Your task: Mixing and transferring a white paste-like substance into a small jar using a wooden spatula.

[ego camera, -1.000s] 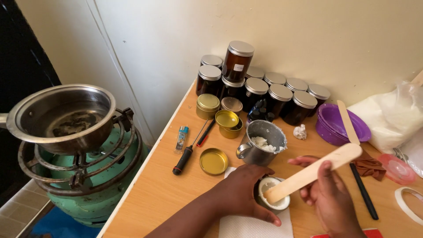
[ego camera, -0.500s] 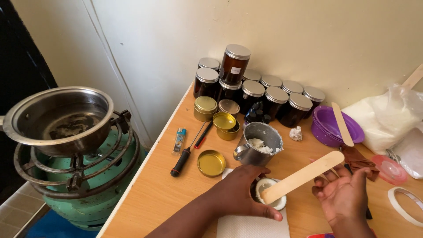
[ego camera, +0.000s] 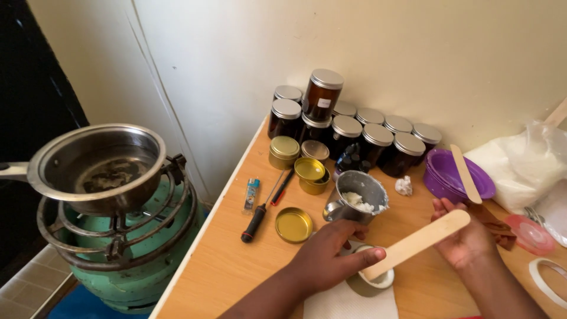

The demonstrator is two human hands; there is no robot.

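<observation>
Two hands work: left hand [ego camera: 328, 260] grips a round tin [ego camera: 371, 282], right hand [ego camera: 466, 239] clasps a wooden spatula [ego camera: 416, 243].

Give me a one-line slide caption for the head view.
Left hand steadies a small tin while the right hand works a wooden spatula into it, beside dark jars.

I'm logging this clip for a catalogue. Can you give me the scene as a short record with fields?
Setting: wooden table beside a green gas burner bearing a steel pan
Left hand: steadies a small tin
Right hand: holds a wooden spatula, its tip in the tin
Nearby: metal cup, dark jars, purple bowls, screwdriver
</observation>
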